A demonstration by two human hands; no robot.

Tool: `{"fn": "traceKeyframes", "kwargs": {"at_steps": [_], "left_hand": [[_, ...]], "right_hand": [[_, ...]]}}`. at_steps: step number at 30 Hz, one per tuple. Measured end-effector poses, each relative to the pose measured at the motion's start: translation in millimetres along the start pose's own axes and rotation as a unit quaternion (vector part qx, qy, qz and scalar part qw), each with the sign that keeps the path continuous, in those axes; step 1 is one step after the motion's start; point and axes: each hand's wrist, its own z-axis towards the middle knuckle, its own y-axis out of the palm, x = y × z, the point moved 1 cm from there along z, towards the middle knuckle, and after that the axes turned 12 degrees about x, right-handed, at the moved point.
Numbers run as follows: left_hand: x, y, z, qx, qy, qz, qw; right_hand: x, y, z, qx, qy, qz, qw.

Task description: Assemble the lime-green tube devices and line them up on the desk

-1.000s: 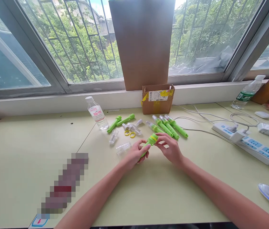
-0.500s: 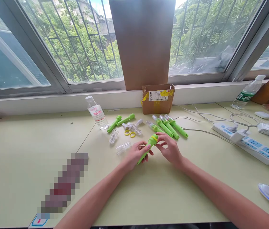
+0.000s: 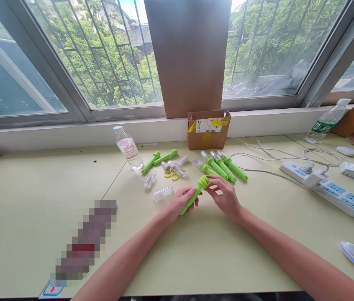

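Note:
My left hand (image 3: 180, 204) is wrapped round a green tube (image 3: 193, 200) with a yellow ring (image 3: 204, 180) near its wide upper end. The fingertips of my right hand (image 3: 224, 195) pinch that ringed end. Beyond my hands lie two yellow rings (image 3: 175, 176), several clear plastic pieces (image 3: 162, 194) and two green tubes (image 3: 166, 156) without clear tops. Several green tubes with clear tops (image 3: 224, 167) lie side by side behind my right hand.
A water bottle (image 3: 129, 149) stands at the left of the parts, and a cardboard box (image 3: 208, 136) stands behind them. On the right are a power strip (image 3: 334, 190), cables and another bottle (image 3: 326, 122). A blurred patch (image 3: 85, 242) covers something at the left.
The fingers of my left hand have shifted slightly on the green tube. Both hands stay in nearly the same place.

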Motion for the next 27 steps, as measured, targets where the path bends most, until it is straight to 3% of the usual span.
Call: {"fn": "traceKeyframes", "kwargs": {"at_steps": [6, 20, 27], "left_hand": [[0.8, 0.3, -1.3, 0.017, 0.01, 0.044, 0.999], [0.6, 0.1, -0.1, 0.003, 0.013, -0.001, 1.0], [-2.3, -1.7, 0.7, 0.006, 0.01, 0.014, 1.0]], "right_hand": [[-1.0, 0.6, -1.4, -0.005, -0.014, -0.002, 1.0], [-1.1, -0.5, 0.0, -0.011, -0.019, -0.002, 1.0], [1.1, 3.6, -2.6, -0.051, -0.025, -0.011, 0.998]]}}
